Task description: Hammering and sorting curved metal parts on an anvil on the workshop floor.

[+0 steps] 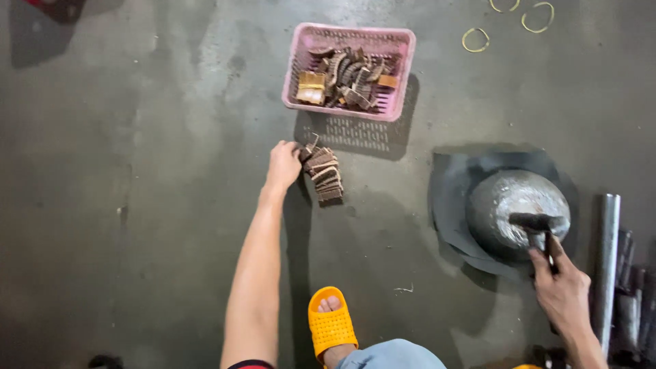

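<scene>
Resting on the grey floor: pink basket [403, 75] of brown pieces, upper centre | stack [324, 175] just below it, touched by curled fingers of left hand [283, 164] | hammer [538, 229] gripped by right hand [562, 290] over metal dome [502, 205]

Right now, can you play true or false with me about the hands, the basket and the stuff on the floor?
1. The left hand touches a stack of brown pieces on the floor. True.
2. The pink basket is empty. False: it holds more brown pieces.
3. The right hand holds a hammer resting on a round metal block. True.
4. The sandal is blue. False: it is yellow-orange.
5. Yellow rubber bands lie inside the basket. False: they lie on the floor, apart from it.
</scene>
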